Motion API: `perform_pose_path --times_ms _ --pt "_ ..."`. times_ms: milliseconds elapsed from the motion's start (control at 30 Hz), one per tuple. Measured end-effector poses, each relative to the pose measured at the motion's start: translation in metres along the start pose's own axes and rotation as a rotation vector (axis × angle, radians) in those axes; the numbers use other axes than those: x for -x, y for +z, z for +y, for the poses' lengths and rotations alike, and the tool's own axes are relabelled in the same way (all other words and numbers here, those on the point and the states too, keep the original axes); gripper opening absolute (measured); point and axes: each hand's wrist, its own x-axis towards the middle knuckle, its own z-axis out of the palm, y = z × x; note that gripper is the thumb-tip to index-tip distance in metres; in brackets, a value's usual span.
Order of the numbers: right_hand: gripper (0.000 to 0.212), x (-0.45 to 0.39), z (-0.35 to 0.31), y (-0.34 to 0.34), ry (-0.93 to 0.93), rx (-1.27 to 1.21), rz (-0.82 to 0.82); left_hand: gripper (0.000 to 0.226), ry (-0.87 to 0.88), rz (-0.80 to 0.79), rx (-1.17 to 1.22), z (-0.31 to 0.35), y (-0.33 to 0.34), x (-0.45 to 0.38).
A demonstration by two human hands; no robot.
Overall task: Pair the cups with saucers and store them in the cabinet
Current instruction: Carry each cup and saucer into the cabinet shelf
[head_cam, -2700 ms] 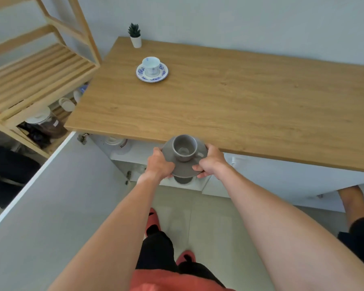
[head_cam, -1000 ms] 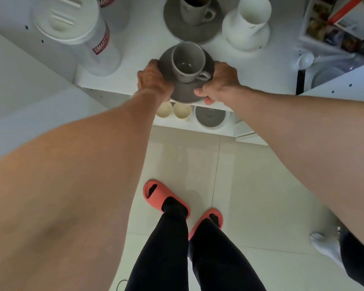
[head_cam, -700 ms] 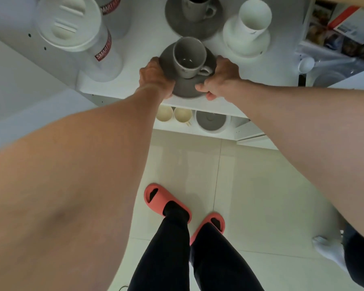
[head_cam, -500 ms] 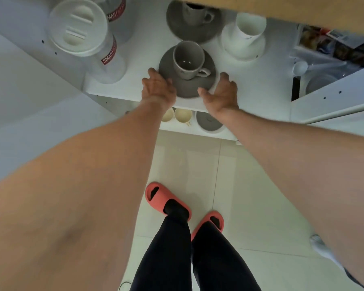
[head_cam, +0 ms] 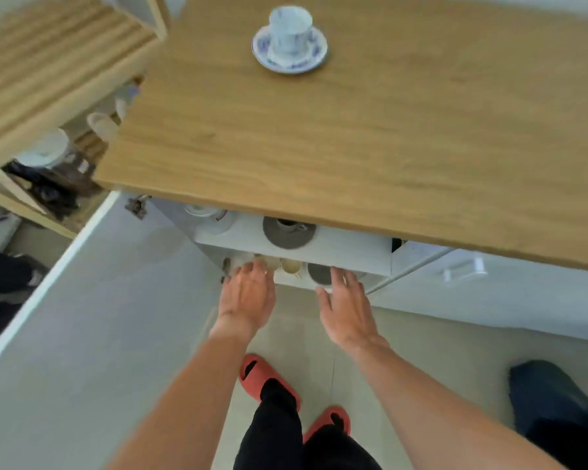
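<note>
A grey cup (head_cam: 290, 225) stands on its grey saucer (head_cam: 287, 237) on the upper cabinet shelf (head_cam: 347, 251), partly hidden under the wooden countertop (head_cam: 353, 130). A blue-patterned white cup (head_cam: 290, 27) sits on its matching saucer (head_cam: 290, 57) at the far side of the countertop. My left hand (head_cam: 248, 296) and my right hand (head_cam: 348, 310) hover empty with fingers spread, in front of and below the shelf edge. Both hands are apart from the grey set.
The open white cabinet door (head_cam: 82, 317) stands at my left. A lower shelf holds small cream cups (head_cam: 291, 266) and a grey dish (head_cam: 318, 273). A wooden slatted rack (head_cam: 48, 69) is at the far left. Another person's dark leg (head_cam: 557, 408) is at the right.
I set the grey cup and saucer down on the shelf and let go. Both hands have drawn back and the view has lifted to show the countertop.
</note>
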Motion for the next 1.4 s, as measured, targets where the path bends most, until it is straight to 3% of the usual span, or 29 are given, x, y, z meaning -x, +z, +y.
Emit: perform_pose_path --times_ms 233,467,667,1033,1233,1400 --pt "0.047 0.041 -0.033 -0.106 -0.214 -0.014 0.113 0.032 0.113 0.229 -0.075 0.059 -0.096 0.049" --pt "0.047 0.005 -0.057 -0.193 -0.293 0.046 0.293 0.034 0.132 0.375 -0.031 0.097 -0.163 0.024" --pt "0.058 -0.057 -0.085 -0.216 -0.232 0.092 0.238 0.035 0.101 0.403 -0.017 0.101 -0.195 -0.029" --pt "0.057 -0.210 -0.152 -0.230 -0.055 0.003 0.108 0.033 0.026 0.295 0.117 0.086 -0.258 -0.191" --pt "0.051 -0.290 -0.178 -0.225 0.278 -0.525 0.086 0.031 0.045 0.265 0.215 0.081 -0.275 -0.271" --pt "0.068 -0.319 -0.178 -0.217 0.327 -0.668 0.079 0.031 -0.040 0.205 0.351 0.077 -0.266 -0.315"
